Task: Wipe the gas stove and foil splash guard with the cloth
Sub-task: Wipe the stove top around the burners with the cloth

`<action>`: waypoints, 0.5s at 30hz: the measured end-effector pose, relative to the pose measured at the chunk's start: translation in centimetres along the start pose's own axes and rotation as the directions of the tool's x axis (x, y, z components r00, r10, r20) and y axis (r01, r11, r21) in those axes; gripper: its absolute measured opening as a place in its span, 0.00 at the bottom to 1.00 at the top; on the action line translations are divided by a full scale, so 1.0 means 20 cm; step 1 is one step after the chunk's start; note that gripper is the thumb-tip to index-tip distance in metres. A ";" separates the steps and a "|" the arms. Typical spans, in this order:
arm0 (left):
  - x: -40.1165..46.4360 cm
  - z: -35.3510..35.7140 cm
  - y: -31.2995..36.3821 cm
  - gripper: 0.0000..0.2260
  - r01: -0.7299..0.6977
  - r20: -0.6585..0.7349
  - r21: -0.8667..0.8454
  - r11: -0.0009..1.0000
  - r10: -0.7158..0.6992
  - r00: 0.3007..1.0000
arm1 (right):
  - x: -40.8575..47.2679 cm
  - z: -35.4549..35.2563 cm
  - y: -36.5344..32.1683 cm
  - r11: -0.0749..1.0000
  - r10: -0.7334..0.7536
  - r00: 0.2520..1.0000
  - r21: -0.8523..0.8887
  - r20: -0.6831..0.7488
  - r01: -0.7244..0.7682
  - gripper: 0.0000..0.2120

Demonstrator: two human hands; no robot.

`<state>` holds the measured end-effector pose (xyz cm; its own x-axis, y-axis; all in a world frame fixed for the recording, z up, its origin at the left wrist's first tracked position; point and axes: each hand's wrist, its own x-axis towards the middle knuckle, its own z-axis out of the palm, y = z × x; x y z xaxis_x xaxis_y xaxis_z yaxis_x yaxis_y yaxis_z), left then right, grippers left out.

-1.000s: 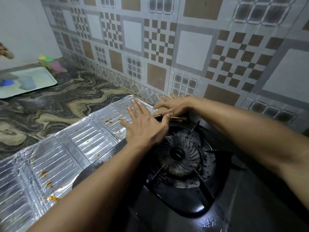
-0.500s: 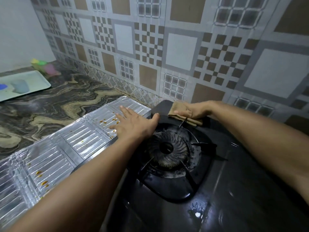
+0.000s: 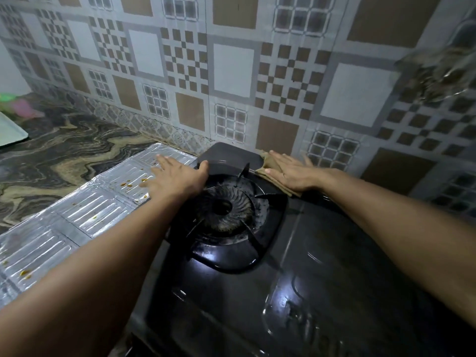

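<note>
We are pressing the cloth [image 3: 277, 173] flat on the gas stove [image 3: 322, 253] rear edge with our right hand [image 3: 293, 173], fingers spread. Our left hand [image 3: 175, 176], fingers extended, is bracing on the foil splash guard [image 3: 85, 215]. Risks: cloth snagging on the pan support [image 3: 268, 197]; foil creasing under the palm.

The right hand [image 3: 293, 173] presses a brown cloth [image 3: 270, 167] flat on the gas stove [image 3: 322, 253] at one o'clock of the burner [image 3: 224, 207].
</note>
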<state>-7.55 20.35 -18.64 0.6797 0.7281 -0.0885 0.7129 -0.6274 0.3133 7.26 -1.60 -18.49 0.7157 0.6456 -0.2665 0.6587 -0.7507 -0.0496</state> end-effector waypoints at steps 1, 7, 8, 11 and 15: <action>0.00 0.00 0.00 0.45 0.001 0.010 0.001 1.000 -0.001 1.000 | -0.05 0.02 0.00 1.000 0.007 1.000 -0.009 -0.011 -0.007 0.33; -0.01 0.01 0.02 0.45 -0.008 0.015 -0.001 1.000 0.008 1.000 | -0.32 0.10 0.03 0.991 0.136 0.991 -0.008 0.006 -0.136 0.30; 0.00 0.01 0.02 0.44 -0.016 0.009 -0.001 1.000 0.016 1.000 | -0.37 0.12 0.02 0.987 0.158 0.987 -0.004 0.003 -0.158 0.30; 0.00 0.01 0.02 0.43 -0.084 -0.012 0.004 0.996 0.084 0.996 | -0.54 0.15 -0.06 0.977 0.212 0.977 0.008 0.012 -0.212 0.29; -0.01 0.02 -0.01 0.33 -0.382 -0.066 0.101 0.919 0.389 0.919 | -0.71 0.20 -0.21 0.977 0.212 0.977 -0.021 0.005 -0.212 0.31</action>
<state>-7.69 20.26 -19.13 0.8905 0.4430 0.1035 0.4127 -0.8824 0.2258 -6.64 -8.14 -18.42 0.8379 0.4713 -0.2754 0.4970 -0.8673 0.0280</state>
